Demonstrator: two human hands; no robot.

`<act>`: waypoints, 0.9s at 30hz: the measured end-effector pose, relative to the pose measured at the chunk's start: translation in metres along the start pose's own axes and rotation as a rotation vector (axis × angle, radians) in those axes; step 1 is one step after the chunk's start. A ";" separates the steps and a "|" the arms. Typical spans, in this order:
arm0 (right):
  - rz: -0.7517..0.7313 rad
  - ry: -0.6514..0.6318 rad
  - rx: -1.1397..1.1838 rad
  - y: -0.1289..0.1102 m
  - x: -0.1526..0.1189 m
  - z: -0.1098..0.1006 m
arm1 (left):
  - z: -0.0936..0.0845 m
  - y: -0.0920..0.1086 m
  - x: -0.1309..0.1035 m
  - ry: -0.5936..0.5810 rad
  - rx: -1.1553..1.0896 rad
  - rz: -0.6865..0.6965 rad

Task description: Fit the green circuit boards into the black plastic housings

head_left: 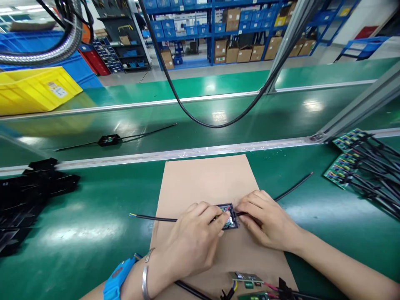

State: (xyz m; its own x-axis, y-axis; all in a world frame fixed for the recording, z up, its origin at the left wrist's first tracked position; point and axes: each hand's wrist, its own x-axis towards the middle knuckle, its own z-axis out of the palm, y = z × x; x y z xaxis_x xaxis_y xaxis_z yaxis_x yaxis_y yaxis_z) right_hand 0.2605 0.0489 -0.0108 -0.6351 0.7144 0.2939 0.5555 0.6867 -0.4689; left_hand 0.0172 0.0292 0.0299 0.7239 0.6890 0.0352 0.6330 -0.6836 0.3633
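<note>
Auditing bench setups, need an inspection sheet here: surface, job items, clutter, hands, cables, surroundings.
Surface: green bench, cardboard sheet under the work.
Job items: circuit board in a black case.
Clutter: black parts piled left; boards with leads right; loose boards near the wearer.
Hands: left hand over the board; right hand pinching the right cable.
Cables: left cable has exposed wire ends; hanging cable loops above the bench.
Surroundings: yellow bin, blue shelving; people: nothing seen.

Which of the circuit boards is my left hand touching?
The board in the black case, on the cardboard under your left hand; the bottom boards and the right-hand boards show no case.
</note>
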 end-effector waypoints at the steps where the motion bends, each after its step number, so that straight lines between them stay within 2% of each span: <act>1: -0.001 0.010 0.015 0.000 0.001 0.000 | 0.004 0.001 0.001 -0.012 0.025 0.002; 6: 0.003 -0.003 0.036 0.000 0.003 0.001 | 0.020 0.005 0.004 -0.063 0.163 0.057; 10: 0.016 -0.006 0.036 -0.001 0.002 0.003 | 0.021 0.011 0.005 -0.083 0.172 0.030; 13: 0.011 0.001 0.032 -0.001 0.002 0.002 | 0.010 0.013 0.008 -0.076 0.109 -0.007; 16: 0.004 -0.005 0.026 -0.004 0.004 -0.009 | -0.011 0.004 0.007 0.002 -0.012 -0.051; 19: -0.010 -0.008 -0.005 -0.019 0.009 -0.025 | -0.028 -0.012 -0.001 0.089 -0.103 -0.138; 21: -0.014 -0.040 -0.044 -0.035 0.013 -0.028 | -0.030 -0.023 -0.007 0.095 -0.135 -0.198; 23: 0.004 -0.099 -0.095 -0.050 0.018 -0.021 | -0.025 -0.029 -0.012 0.089 -0.172 -0.246; 27: 0.024 -0.160 -0.222 -0.068 0.025 0.009 | -0.005 -0.034 -0.014 0.137 -0.263 -0.263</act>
State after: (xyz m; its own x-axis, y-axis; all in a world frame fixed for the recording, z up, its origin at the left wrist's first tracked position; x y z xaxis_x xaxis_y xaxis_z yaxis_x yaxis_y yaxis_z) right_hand 0.2021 0.0194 0.0213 -0.6874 0.7124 0.1414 0.6641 0.6953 -0.2749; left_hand -0.0155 0.0440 0.0223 0.4919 0.8702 0.0268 0.6873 -0.4070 0.6016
